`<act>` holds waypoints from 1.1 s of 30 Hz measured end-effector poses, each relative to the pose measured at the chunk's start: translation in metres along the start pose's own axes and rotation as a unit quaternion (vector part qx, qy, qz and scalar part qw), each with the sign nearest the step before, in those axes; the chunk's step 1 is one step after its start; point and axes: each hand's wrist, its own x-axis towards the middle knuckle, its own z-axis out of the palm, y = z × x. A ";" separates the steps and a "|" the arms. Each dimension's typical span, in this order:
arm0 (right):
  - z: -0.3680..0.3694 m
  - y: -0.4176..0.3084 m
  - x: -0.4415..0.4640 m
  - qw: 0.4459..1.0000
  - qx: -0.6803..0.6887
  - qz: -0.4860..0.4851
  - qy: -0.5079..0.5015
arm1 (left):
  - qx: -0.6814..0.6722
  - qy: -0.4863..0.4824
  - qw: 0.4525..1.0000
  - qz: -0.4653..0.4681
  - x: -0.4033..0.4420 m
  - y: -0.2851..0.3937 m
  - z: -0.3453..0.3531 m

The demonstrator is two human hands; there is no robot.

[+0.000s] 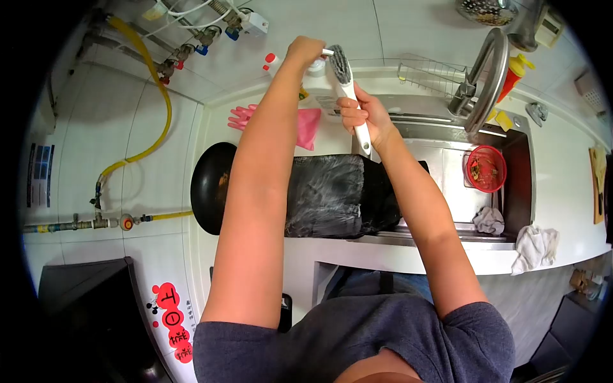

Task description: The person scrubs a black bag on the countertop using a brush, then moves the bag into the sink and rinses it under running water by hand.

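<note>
My right hand (365, 117) grips the white handle of a scrub brush (343, 67), held upright with its grey bristles at the top. My left hand (306, 51) is closed on the top of a white pump bottle (316, 67). The bottle's white spout (327, 52) points at the bristles; the rest of it is mostly hidden by my hand and arm. Below my arms lies a black glossy panel (325, 195), smeared with a whitish film. A black rounded piece (212, 185) is at its left end, partly behind my left forearm.
Pink rubber gloves (308, 127) lie behind the panel, near a red-capped bottle (271, 62). On the right, the steel sink (440, 159) holds a red strainer (486, 168) and a grey rag (489, 220). A tall faucet (495, 76) arches over it. A white cloth (536, 246) hangs at the counter edge.
</note>
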 end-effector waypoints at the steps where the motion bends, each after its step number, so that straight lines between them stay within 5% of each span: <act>1: 0.003 0.001 0.000 1.000 -0.004 -0.005 0.007 | 0.004 0.002 1.000 -0.005 -0.014 0.010 -0.005; 11: 0.013 0.000 -0.002 0.999 -0.033 -0.001 0.021 | 0.086 0.015 0.996 0.002 0.000 -0.001 0.001; 14: 0.011 0.000 -0.005 0.999 -0.031 0.023 0.017 | 0.168 0.005 0.983 0.075 0.000 -0.005 0.000; 17: 0.011 0.000 -0.017 0.997 -0.045 0.038 0.042 | 0.163 0.187 0.967 0.051 -0.011 -0.006 0.007; 19: 0.009 0.002 -0.033 0.994 -0.078 0.071 0.007 | 0.106 0.344 0.920 0.153 -0.017 -0.027 0.005; 20: 0.008 0.003 -0.047 0.991 -0.082 0.026 0.098 | 0.083 0.416 0.884 0.195 -0.027 -0.046 0.006; 21: 0.017 0.016 -0.061 0.978 -0.086 -0.014 0.192 | 0.000 0.360 0.910 0.205 -0.082 -0.039 -0.007; 23: -0.002 0.036 -0.090 0.900 -0.348 -0.021 0.261 | -0.081 0.262 0.950 0.151 -0.203 -0.043 -0.016; 24: 0.011 0.063 -0.096 0.807 -0.452 0.004 0.379 | -0.078 0.224 0.966 0.099 -0.242 -0.069 -0.006; 26: -0.019 0.110 -0.105 0.609 -0.722 0.062 0.323 | 0.012 0.226 0.969 0.103 -0.317 -0.144 0.049; 28: -0.046 0.156 -0.105 0.304 -0.922 0.083 0.225 | 0.139 0.146 0.979 -0.042 -0.381 -0.212 0.109; 29: -0.022 0.176 -0.092 0.223 -0.943 0.163 0.183 | 0.202 0.120 0.967 -0.103 -0.400 -0.228 0.127; 33: -0.048 0.198 -0.071 0.057 -0.972 0.228 0.016 | 0.267 0.078 0.937 -0.210 -0.421 -0.233 0.132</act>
